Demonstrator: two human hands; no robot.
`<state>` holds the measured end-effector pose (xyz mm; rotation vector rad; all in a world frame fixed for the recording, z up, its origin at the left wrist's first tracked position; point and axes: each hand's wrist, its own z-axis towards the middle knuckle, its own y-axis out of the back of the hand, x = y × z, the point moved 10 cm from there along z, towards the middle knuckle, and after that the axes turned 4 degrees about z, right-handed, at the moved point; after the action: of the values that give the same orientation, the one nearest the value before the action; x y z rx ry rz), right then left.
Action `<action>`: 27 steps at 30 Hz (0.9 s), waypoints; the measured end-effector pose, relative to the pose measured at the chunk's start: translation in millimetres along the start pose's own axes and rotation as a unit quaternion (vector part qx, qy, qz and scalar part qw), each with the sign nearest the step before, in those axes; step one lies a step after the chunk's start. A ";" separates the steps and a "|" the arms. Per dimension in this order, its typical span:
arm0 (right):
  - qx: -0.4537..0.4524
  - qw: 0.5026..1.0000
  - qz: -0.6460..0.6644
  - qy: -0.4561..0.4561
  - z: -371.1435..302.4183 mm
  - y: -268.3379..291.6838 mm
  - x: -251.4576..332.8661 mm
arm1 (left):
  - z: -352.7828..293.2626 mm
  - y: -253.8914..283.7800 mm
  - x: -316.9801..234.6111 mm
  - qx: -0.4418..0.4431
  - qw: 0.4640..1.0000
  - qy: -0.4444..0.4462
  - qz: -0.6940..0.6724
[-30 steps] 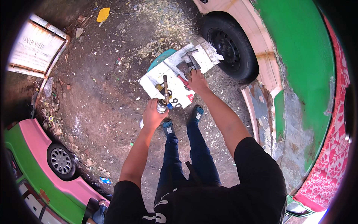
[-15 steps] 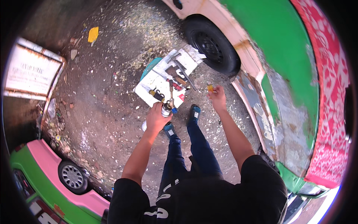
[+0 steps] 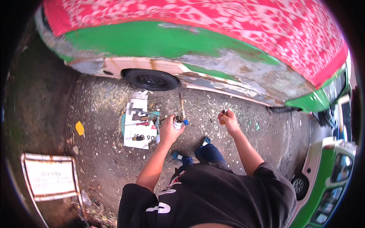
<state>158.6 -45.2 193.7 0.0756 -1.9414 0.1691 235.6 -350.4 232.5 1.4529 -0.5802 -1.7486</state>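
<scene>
In front of my body, my left hand point(image 3: 169, 131) is wrapped round the canister of a gas blowtorch point(image 3: 178, 121). Its long burner tube point(image 3: 181, 102) points away from me toward the car, and a blue knob point(image 3: 186, 122) sits on its right side. No flame shows at the tip. Off to the right, my right hand point(image 3: 229, 122) is closed on a small yellow lighter point(image 3: 224, 113), its dark end upward. The two hands are apart. Left of the torch, a white board point(image 3: 130, 141) lies on the ground with a hammer point(image 3: 143, 112) and several other tools.
A rusty, partly stripped green car point(image 3: 152, 38) under a red floral cloth point(image 3: 213, 15) stands ahead. Behind on the right is another green vehicle point(image 3: 323, 182). A framed sign point(image 3: 51, 176) stands at left, near a yellow scrap point(image 3: 79, 128). Paint flakes litter the ground.
My view and body have turned right, so the car now spans the top. The torch points toward its side. My right hand has curled further round the lighter.
</scene>
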 end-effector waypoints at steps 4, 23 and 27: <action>-0.087 0.995 -0.011 0.055 -18.5 73.4 31.3 | 39.5 -39.9 -71.7 0.038 0.998 -0.050 -0.007; -0.220 0.975 -0.033 0.015 -89.3 196.7 105.2 | 114.8 -193.2 -311.1 0.172 0.954 -0.236 -0.063; -0.239 0.971 -0.009 -0.007 -73.4 216.3 83.2 | 119.3 -214.1 -328.3 0.194 0.938 -0.271 -0.095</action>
<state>166.7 182.0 279.6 -0.2250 -1.9455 -0.3127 78.6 22.1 299.5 1.2995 -1.1577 -2.3062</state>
